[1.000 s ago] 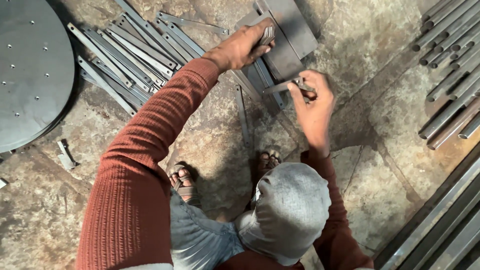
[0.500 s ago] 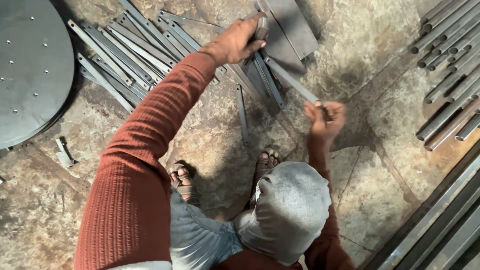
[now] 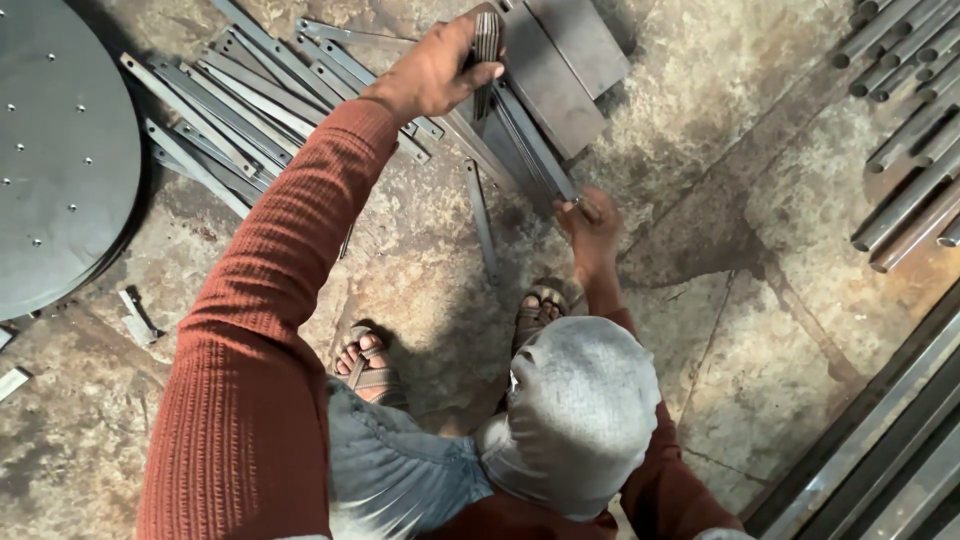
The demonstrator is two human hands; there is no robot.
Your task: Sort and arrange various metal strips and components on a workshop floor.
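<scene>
Right hand has dropped lower and closer to the sandalled feet since the earlier frame, pulling one flat metal strip by its end. Round steel disc lies far left on the stone floor. Loose strips fan beside it. Left hand grips an upright bundle of short strips, fingers closed.

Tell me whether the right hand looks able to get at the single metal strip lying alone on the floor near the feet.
Probably yes: the right hand sits just beside the lone metal strip, with only bare floor between them.
</scene>
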